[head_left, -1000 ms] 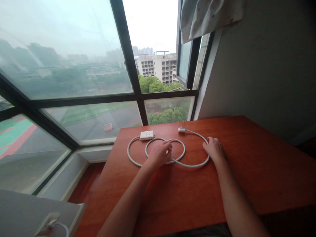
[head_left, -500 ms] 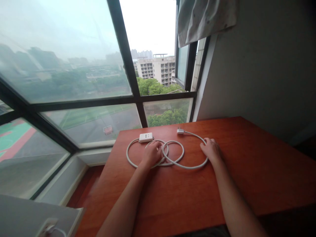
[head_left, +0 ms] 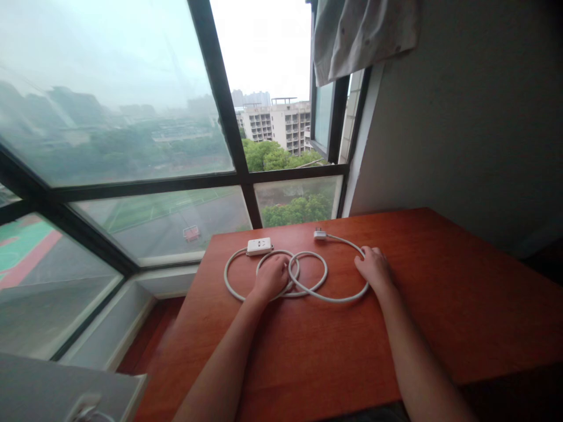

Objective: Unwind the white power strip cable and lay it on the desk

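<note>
A white extension cord lies in overlapping loops on a reddish wooden table. Its white socket block sits at the far left end and its plug at the far middle. My left hand rests on the left loops, fingers curled round the cable. My right hand presses on the right side of the largest loop, fingers bent over the cable.
A large window with dark frames runs along the table's far and left side. A grey wall stands to the right, with cloth hanging above. A grey surface with a white charger lies at bottom left.
My left hand has slid left from the middle loop to the loops near the socket block, drawing the cable together. My right hand has stayed on the right loop.
</note>
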